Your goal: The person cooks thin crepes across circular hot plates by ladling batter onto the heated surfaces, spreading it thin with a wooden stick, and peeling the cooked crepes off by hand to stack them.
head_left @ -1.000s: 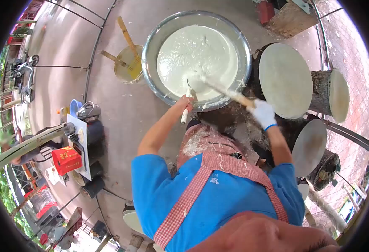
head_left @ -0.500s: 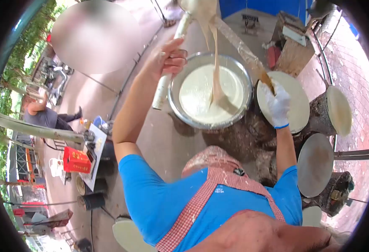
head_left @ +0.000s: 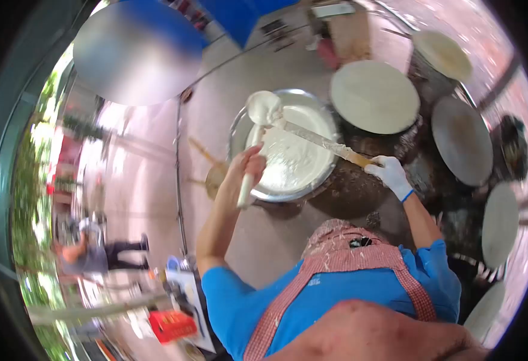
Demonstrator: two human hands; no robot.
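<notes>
My bare left hand (head_left: pixel 249 161) grips the pale handle of a ladle (head_left: pixel 262 108), whose batter-filled bowl is raised over the far left rim of a big metal basin (head_left: pixel 240 129). The basin holds white batter (head_left: pixel 291 159). My right hand (head_left: pixel 389 171), in a white glove, holds a long batter-coated wooden stick (head_left: pixel 324 143) that reaches across the basin to the ladle's bowl. I wear a blue shirt and a red checked apron.
Round cloth-topped steamers stand to the right: one (head_left: pixel 374 96) behind the basin, others (head_left: pixel 461 147) (head_left: pixel 441 53) (head_left: pixel 500 224) further right. A small bucket with sticks (head_left: pixel 214 177) sits left of the basin. A person (head_left: pixel 92 253) crouches at far left near a red box (head_left: pixel 172 325).
Both hands have come down from a high lift; the ladle now hovers just over the basin's far rim and the long batter strand is gone. The view swung left.
</notes>
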